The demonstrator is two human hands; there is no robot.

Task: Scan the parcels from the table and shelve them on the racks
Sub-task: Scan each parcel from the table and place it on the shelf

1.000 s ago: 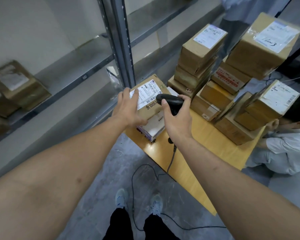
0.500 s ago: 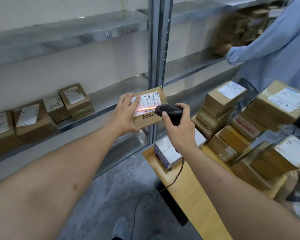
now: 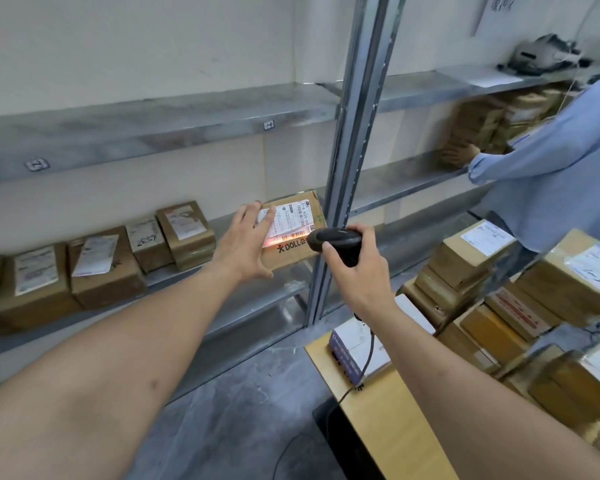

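Left hand [image 3: 246, 244] holds parcel [image 3: 291, 233] aloft before the rack upright [image 3: 347, 174], fingers spread over its label. Right hand [image 3: 357, 275] grips scanner [image 3: 333, 241], red beam on barcode. Risk: fingers masking the label could cause a misread; the one-handed hold may slip.

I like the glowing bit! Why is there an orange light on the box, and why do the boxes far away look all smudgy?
Head view: the scanner in the right hand throws an orange-red glow across the barcode of the parcel held by the left hand; the far stacked boxes are blurred; the rack post leans, likely from the wide-angle lens.
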